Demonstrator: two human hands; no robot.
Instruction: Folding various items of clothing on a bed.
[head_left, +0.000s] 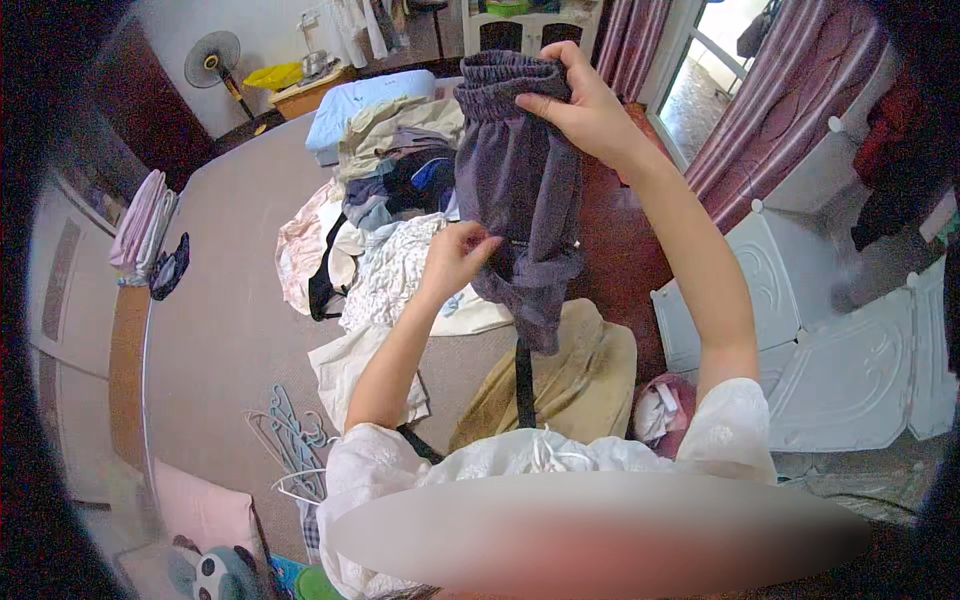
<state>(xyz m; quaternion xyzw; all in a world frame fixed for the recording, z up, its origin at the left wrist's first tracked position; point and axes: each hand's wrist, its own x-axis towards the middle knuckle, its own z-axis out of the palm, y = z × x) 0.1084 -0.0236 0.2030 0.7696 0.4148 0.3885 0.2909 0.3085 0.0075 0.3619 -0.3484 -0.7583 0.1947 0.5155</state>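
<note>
Dark purple-grey trousers (517, 172) with a gathered elastic waistband hang in front of me, partly bunched toward the lower end. My right hand (592, 105) grips the waistband at its right side, thumb in front. Lower down, my left hand (459, 259) is at the left side of the fabric, thumb and fingers close together; whether it pinches the cloth is hard to tell. Behind and left lies a heap of mixed clothes, with a white patterned garment (394, 262) nearest my left hand. Below the trousers, a tan garment (592, 367) is spread near my body.
Plastic hangers (289, 435) lie on the bed (225, 300) at the lower left. A light blue folded item (367, 101) sits at the far edge. White plastic cabinet panels (840, 360) stand to the right, beside a pink container (664, 412) with cloth in it.
</note>
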